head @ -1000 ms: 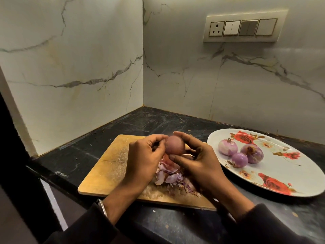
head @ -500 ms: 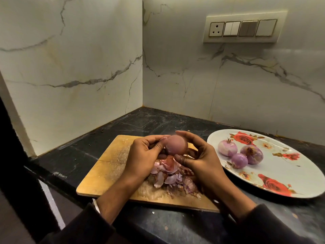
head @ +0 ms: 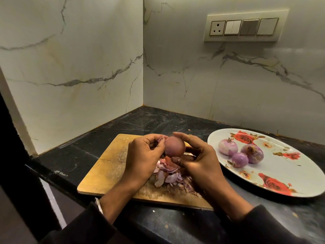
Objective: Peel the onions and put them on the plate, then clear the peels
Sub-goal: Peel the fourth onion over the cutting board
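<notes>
Both hands hold one onion [head: 174,146] in the air above the board [head: 109,166]. The right hand [head: 197,155] curls round it, thumb below and fingers over the top; the left hand [head: 146,155] pinches a flap of skin at the onion's left side. Under the hands a heap of peels [head: 168,175] lies on the board's near right part, reaching close to its front edge. The board's left half is bare, and it sits near the front edge of the dark counter [head: 70,155]. The plate [head: 281,175] lies just right of the board with three peeled onions [head: 241,152] clustered in its left part; its right part is bare. Walls close the corner behind.
</notes>
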The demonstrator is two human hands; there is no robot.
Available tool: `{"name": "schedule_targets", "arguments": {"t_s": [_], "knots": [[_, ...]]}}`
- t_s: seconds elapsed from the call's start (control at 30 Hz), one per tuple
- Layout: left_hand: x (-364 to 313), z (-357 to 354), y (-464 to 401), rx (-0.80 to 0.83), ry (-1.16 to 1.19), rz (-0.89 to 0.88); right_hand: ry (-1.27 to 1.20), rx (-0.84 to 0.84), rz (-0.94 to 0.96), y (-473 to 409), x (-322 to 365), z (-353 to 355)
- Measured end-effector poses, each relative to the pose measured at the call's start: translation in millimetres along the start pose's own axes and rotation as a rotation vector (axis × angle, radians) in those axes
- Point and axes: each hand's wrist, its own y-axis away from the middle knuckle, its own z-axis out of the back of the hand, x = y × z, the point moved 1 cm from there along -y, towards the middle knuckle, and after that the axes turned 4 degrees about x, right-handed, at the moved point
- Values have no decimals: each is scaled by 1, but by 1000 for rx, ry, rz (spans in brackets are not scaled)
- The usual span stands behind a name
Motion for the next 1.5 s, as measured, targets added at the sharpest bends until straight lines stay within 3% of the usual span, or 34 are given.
{"name": "schedule_targets", "arguments": {"t_s": [0.23,0.57,0.93,1.5], "knots": [[0,0,-2,16,170,97,-96,8,-30,0,3,2],[-1,-3,-5,162,419,231,-164,31,-88,-2,5,10],[-2,-2,-3,103,279,145,-116,22,-97,0,4,7],[-5,-1,-3,82,303,146,-73,54,-72,-3,3,8]]}}
